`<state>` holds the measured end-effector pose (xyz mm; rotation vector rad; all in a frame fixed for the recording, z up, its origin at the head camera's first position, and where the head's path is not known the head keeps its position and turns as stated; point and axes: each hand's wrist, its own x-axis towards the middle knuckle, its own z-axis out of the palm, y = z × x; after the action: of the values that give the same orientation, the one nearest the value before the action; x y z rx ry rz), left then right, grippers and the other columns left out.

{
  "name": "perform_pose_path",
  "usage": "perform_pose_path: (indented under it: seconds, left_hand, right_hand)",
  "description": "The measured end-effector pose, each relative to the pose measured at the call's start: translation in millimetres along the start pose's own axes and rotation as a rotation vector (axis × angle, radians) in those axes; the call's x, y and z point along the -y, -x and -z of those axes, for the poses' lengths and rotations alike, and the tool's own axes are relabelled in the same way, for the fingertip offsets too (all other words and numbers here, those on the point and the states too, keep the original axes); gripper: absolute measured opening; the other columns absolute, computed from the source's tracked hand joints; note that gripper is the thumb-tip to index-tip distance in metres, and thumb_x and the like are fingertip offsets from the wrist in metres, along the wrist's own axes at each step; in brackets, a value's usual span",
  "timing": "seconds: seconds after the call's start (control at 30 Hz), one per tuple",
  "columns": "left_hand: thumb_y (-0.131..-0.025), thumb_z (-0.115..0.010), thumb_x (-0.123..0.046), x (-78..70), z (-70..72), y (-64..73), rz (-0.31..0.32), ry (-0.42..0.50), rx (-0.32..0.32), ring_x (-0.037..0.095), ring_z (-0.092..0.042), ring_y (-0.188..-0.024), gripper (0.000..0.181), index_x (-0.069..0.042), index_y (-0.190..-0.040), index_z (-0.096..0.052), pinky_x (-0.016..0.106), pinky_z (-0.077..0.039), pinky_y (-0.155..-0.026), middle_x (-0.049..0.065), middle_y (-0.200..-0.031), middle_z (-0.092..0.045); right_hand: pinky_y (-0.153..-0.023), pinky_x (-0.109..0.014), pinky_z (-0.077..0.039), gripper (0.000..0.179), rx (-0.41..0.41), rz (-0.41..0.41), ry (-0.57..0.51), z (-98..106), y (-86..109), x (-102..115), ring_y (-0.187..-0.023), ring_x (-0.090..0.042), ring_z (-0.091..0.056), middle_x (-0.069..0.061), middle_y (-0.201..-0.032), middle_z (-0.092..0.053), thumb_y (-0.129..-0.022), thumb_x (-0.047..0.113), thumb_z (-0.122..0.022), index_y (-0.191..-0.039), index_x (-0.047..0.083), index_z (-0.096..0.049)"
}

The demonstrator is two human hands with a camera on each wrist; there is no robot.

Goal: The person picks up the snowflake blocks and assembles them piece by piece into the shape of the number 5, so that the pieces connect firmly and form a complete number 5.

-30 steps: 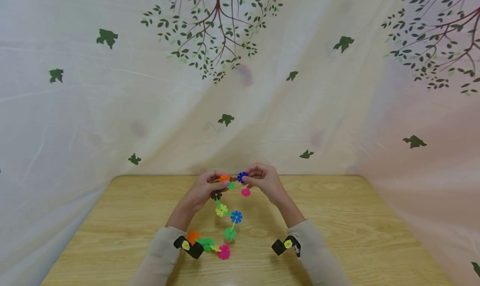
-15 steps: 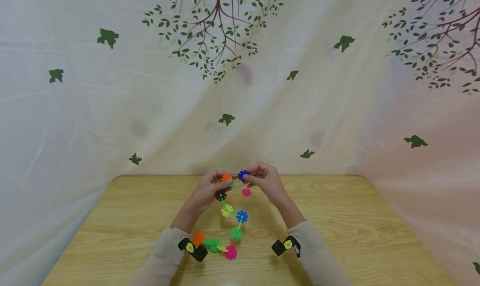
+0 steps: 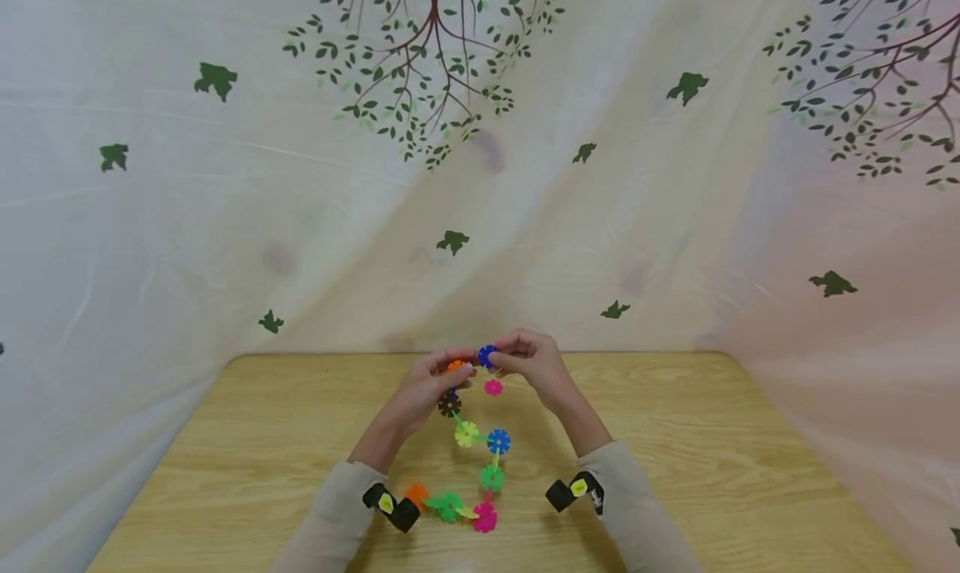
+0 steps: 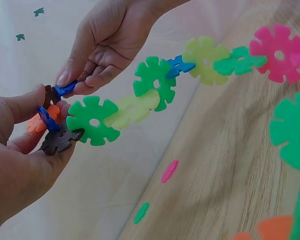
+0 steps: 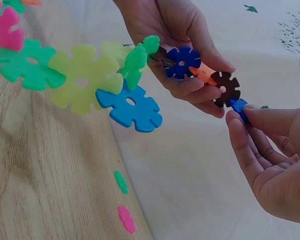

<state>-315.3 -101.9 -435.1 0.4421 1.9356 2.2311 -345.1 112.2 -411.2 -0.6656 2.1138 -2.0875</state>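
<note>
My left hand (image 3: 423,391) holds the upper end of a chain of notched plastic snowflake discs, gripping around an orange disc (image 5: 203,75). A brown disc (image 5: 226,89) sticks out past its fingertips. Between thumb and fingers, my right hand (image 3: 536,366) pinches a dark blue snowflake disc (image 5: 239,109), whose edge meets the brown disc's rim. Below the left hand the chain runs down through a dark disc (image 3: 449,404), a yellow disc (image 3: 467,434), a blue disc (image 3: 498,441) and a green disc (image 3: 491,477) to a pink disc (image 3: 485,517), then bends left.
A loose pink disc (image 3: 492,387) lies on the wooden table (image 3: 660,439) beneath the right hand. Beside it lies a loose green disc (image 5: 121,182). The chain's orange disc (image 3: 417,496) is near the left wrist camera. A printed curtain (image 3: 360,248) hangs behind the table.
My left hand has shifted a little right, closer to the right hand. The hanging chain has swung right with it. The right hand has stayed nearly in place, pinching the blue disc.
</note>
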Motion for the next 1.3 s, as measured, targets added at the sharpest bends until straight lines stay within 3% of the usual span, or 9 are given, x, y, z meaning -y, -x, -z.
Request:
perform_pose_path:
  seconds: [0.17, 0.47, 0.63, 0.8, 0.97, 1.1, 1.2, 1.3]
  left_hand:
    - [-0.102, -0.058, -0.005, 2.3, -0.4, 0.2, -0.018, -0.007, -0.024, 0.014, -0.068, -0.101, 0.036, 0.012, -0.134, -0.057, 0.029, -0.057, -0.094, 0.004, -0.111, -0.071]
    - [-0.102, -0.058, -0.002, 1.7, -2.3, 1.4, 0.012, -0.027, -0.099, 0.009, -0.069, -0.094, 0.032, 0.012, -0.131, -0.061, 0.032, -0.057, -0.096, 0.001, -0.105, -0.072]
    - [-0.103, -0.058, -0.005, 1.4, 1.7, 1.1, 0.007, -0.05, -0.08, 0.01, -0.068, -0.096, 0.033, 0.008, -0.133, -0.061, 0.032, -0.057, -0.097, 0.006, -0.112, -0.07]
    - [-0.105, -0.057, -0.013, 0.0, 9.2, 0.9, 0.027, -0.105, -0.024, 0.016, -0.066, -0.105, 0.037, 0.001, -0.139, -0.059, 0.043, -0.052, -0.106, 0.014, -0.129, -0.064]
    - [-0.105, -0.055, -0.015, -1.0, 15.0, 0.0, 0.066, -0.085, 0.018, 0.031, -0.06, -0.118, 0.039, -0.002, -0.142, -0.057, 0.054, -0.045, -0.112, 0.012, -0.132, -0.061]
    - [-0.106, -0.054, -0.014, -0.6, 18.9, -0.3, 0.097, -0.069, 0.027, 0.028, -0.059, -0.116, 0.039, -0.001, -0.143, -0.055, 0.047, -0.05, -0.107, 0.007, -0.129, -0.061]
    - [-0.107, -0.051, -0.014, -0.6, 21.4, -0.7, 0.117, -0.059, 0.028, 0.021, -0.059, -0.111, 0.04, -0.001, -0.144, -0.053, 0.04, -0.053, -0.104, 0.006, -0.13, -0.06]
    - [-0.107, -0.049, -0.013, -0.7, 22.5, -1.7, 0.127, -0.04, 0.022, 0.018, -0.058, -0.109, 0.041, -0.002, -0.146, -0.05, 0.037, -0.053, -0.101, 0.007, -0.13, -0.058]
  right_hand:
    - [-0.077, -0.037, -0.063, 0.024, -0.004, -0.017, 0.008, -1.2, 0.8, -0.2, -0.075, -0.01, -0.071, 0.004, -0.084, -0.074, -0.093, -0.001, -0.07, -0.109, -0.018, -0.064]
    - [-0.079, -0.041, -0.063, 0.024, -0.009, -0.009, 0.009, -8.5, 0.2, -2.9, -0.073, -0.011, -0.072, 0.004, -0.083, -0.075, -0.093, 0.001, -0.072, -0.107, -0.017, -0.067]
    - [-0.081, -0.041, -0.063, 0.024, -0.011, -0.033, 0.027, -9.5, 0.1, -4.1, -0.076, -0.011, -0.073, -0.004, -0.09, -0.077, -0.093, 0.004, -0.073, -0.109, -0.013, -0.068]
    - [-0.082, -0.041, -0.063, 0.027, 0.067, -0.062, 0.13, -2.2, 0.4, -2.4, -0.081, -0.012, -0.072, -0.017, -0.099, -0.076, -0.096, 0.009, -0.07, -0.119, -0.007, -0.069]
    - [-0.078, -0.034, -0.062, 0.033, 0.178, -0.104, 0.24, 7.9, -1.6, -0.2, -0.089, -0.026, -0.073, -0.02, -0.104, -0.074, -0.097, 0.013, -0.069, -0.128, 0.0, -0.067]
    - [-0.085, -0.046, -0.061, 0.033, 0.24, -0.127, 0.308, 16.0, -2.8, -1.1, -0.099, -0.042, -0.07, -0.022, -0.108, -0.073, -0.098, 0.015, -0.068, -0.128, -0.001, -0.067]
    - [-0.089, -0.057, -0.058, 0.033, 0.283, -0.143, 0.357, 21.4, -6.3, -5.7, -0.1, -0.045, -0.069, -0.025, -0.11, -0.073, -0.099, 0.013, -0.066, -0.127, -0.004, -0.066]
    - [-0.087, -0.058, -0.057, 0.033, 0.333, -0.168, 0.43, 25.9, -12.3, -13.6, -0.099, -0.044, -0.07, -0.027, -0.11, -0.073, -0.098, 0.011, -0.065, -0.126, -0.008, -0.065]
